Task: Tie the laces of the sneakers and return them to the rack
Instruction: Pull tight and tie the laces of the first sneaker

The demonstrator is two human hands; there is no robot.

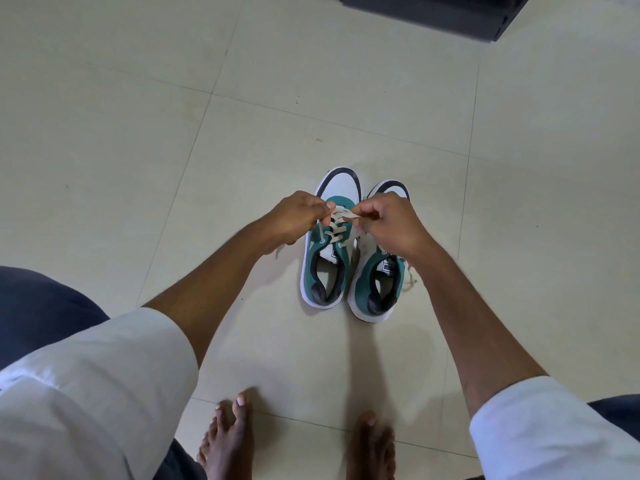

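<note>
Two teal and white sneakers stand side by side on the tiled floor, toes pointing away from me. Over the left sneaker (329, 268) my left hand (294, 220) pinches one end of its white lace (341, 213). My right hand (388, 223) pinches the other end, and the lace is stretched short between the two hands. The right sneaker (381, 285) is partly hidden under my right hand and wrist. Its loose lace (412, 277) trails on the floor at its right side.
A dark piece of furniture (433, 12) stands at the top right on the pale tiled floor (173, 133). My bare feet (228, 438) are at the bottom, close behind the sneakers. My knees in dark trousers frame both lower corners.
</note>
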